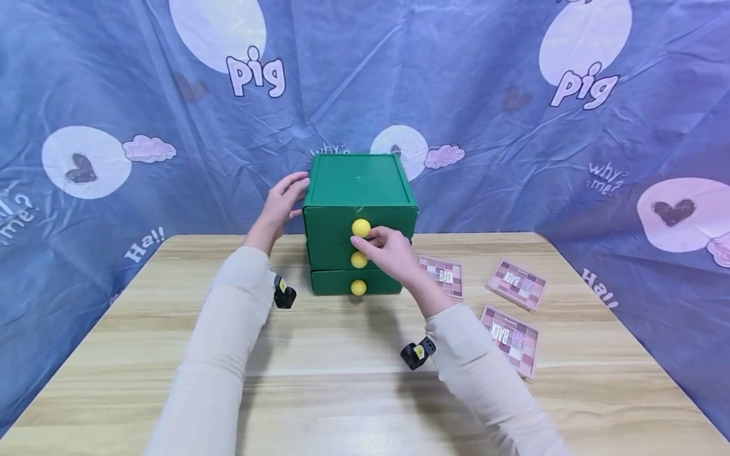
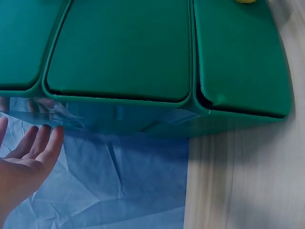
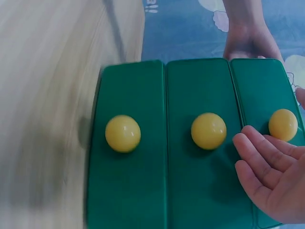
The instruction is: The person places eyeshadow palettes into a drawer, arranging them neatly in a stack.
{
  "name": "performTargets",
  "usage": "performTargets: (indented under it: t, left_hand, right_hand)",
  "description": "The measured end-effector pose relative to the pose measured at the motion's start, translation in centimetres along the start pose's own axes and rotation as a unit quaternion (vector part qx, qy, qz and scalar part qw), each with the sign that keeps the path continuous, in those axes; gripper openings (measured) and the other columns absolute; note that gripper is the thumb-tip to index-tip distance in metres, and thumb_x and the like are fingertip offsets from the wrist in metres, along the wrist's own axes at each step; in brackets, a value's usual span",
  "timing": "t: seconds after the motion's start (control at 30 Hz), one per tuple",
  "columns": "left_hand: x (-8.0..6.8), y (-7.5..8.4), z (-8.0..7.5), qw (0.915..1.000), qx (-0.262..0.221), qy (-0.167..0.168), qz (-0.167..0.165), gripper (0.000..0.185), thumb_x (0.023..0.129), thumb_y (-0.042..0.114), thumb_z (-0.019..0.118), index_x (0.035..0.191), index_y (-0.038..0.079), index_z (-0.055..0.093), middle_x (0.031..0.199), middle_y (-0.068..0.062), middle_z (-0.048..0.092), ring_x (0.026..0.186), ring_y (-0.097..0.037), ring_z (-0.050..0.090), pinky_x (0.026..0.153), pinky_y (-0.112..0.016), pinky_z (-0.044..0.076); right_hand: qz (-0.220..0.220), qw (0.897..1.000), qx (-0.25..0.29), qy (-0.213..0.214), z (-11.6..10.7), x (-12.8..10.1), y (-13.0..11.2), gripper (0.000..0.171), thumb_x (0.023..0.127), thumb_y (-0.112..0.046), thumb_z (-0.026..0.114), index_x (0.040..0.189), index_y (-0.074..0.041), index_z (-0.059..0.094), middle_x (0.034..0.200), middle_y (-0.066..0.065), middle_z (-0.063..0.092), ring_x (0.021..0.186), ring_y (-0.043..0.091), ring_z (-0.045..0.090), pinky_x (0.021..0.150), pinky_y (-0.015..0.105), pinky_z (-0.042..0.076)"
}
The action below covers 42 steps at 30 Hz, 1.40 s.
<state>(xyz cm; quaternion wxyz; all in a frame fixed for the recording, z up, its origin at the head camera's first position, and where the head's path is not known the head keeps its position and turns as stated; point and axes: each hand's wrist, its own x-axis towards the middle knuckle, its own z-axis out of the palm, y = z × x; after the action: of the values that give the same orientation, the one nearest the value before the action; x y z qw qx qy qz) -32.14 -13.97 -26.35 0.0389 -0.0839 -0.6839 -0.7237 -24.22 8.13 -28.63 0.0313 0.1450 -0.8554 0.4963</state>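
The right hand (image 1: pixel 390 253) reaches to the front of the green drawer chest (image 1: pixel 359 221), its fingers (image 3: pixel 259 155) lying loosely together and only slightly bent, their tips just beside the top yellow knob (image 1: pixel 360 227). In the right wrist view the fingertips sit next to that knob (image 3: pixel 283 125) without closing round it; whether they touch it cannot be told. The thumb is barely in view at the picture's edge. The middle knob (image 1: pixel 358 259) is just below the hand, and the bottom knob (image 1: pixel 358 287) lies further down, apart from the fingers.

The left hand (image 1: pixel 282 206) rests against the chest's upper left side, fingers (image 2: pixel 45 143) straight and held close together, tips at the top edge of the chest's side wall. It grips nothing.

The chest stands at the far middle of the wooden desk (image 1: pixel 342 380), its three drawers stacked and all shut flush. To the right of the chest, on the desk, lie three pink eyeshadow palettes: one (image 1: pixel 443 276) just beside the right wrist, one (image 1: pixel 516 284) further right, and one (image 1: pixel 513 339) nearer the person, partly under the right sleeve (image 1: pixel 490 380). A blue printed cloth (image 1: pixel 513 126) hangs behind the desk.
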Motion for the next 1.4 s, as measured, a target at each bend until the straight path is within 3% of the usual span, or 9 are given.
performTargets:
  t: [0.17, 0.4, 0.63, 0.67, 1.07, 1.4]
  left_hand:
    - [0.3, -0.1, 0.3, 0.9994, -0.033, 0.004, -0.008, 0.048, 0.083, 0.027, 0.056, 0.126, 0.011, 0.044, 0.118, -0.008, 0.045, 0.107, -0.024, 0.042, 0.085, -0.044, 0.033]
    - [0.8, -0.4, 0.3, 0.9982, -0.052, -0.004, -0.029, 0.045, 0.083, 0.024, 0.055, 0.127, 0.015, 0.045, 0.114, -0.006, 0.046, 0.103, -0.022, 0.044, 0.081, -0.042, 0.033]
    - [1.2, -0.5, 0.0, 0.9975, -0.054, -0.027, -0.037, 0.048, 0.084, 0.021, 0.054, 0.129, 0.018, 0.041, 0.117, -0.008, 0.046, 0.102, -0.021, 0.044, 0.080, -0.040, 0.035]
    - [1.3, -0.5, 0.0, 0.9974, -0.053, -0.030, -0.038, 0.048, 0.084, 0.021, 0.054, 0.129, 0.017, 0.041, 0.118, -0.008, 0.046, 0.103, -0.022, 0.044, 0.081, -0.040, 0.034]
    - [1.9, -0.5, -0.2, 0.9953, -0.053, -0.061, -0.053, 0.050, 0.083, 0.016, 0.050, 0.132, 0.018, 0.038, 0.130, -0.006, 0.035, 0.110, -0.024, 0.038, 0.090, -0.044, 0.026]
    - [2.1, -0.4, -0.2, 0.9948, -0.041, -0.076, -0.054, 0.050, 0.085, 0.019, 0.051, 0.132, 0.020, 0.037, 0.130, -0.006, 0.036, 0.112, -0.024, 0.038, 0.090, -0.043, 0.027]
  right_hand:
    - [0.023, 0.995, 0.093, 0.013, 0.9, 0.1, 0.1, 0.040, 0.079, -0.037, 0.060, 0.094, 0.000, 0.058, 0.082, 0.014, 0.062, 0.072, 0.025, 0.058, 0.071, 0.029, 0.044]
    - [0.072, 0.975, 0.207, 0.039, 1.7, 0.6, 0.1, 0.041, 0.081, -0.035, 0.058, 0.091, 0.005, 0.057, 0.080, 0.016, 0.063, 0.072, 0.028, 0.059, 0.070, 0.030, 0.047]
    - [0.134, 0.954, 0.258, 0.077, 2.4, 0.7, -0.4, 0.043, 0.078, -0.042, 0.058, 0.092, 0.000, 0.061, 0.075, 0.012, 0.063, 0.068, 0.023, 0.061, 0.070, 0.034, 0.047]
    - [0.128, 0.950, 0.275, 0.076, 2.7, 1.2, 0.6, 0.044, 0.078, -0.043, 0.058, 0.090, -0.001, 0.061, 0.073, 0.010, 0.064, 0.065, 0.021, 0.061, 0.067, 0.032, 0.048]
    - [0.192, 0.914, 0.349, 0.076, 2.8, 0.9, -0.8, 0.052, 0.077, -0.047, 0.056, 0.096, 0.001, 0.060, 0.078, 0.010, 0.064, 0.066, 0.018, 0.061, 0.071, 0.032, 0.046]
    - [0.196, 0.899, 0.381, 0.089, 3.1, 0.8, -0.8, 0.049, 0.078, -0.045, 0.057, 0.093, 0.001, 0.060, 0.073, 0.008, 0.063, 0.062, 0.015, 0.060, 0.064, 0.026, 0.046]
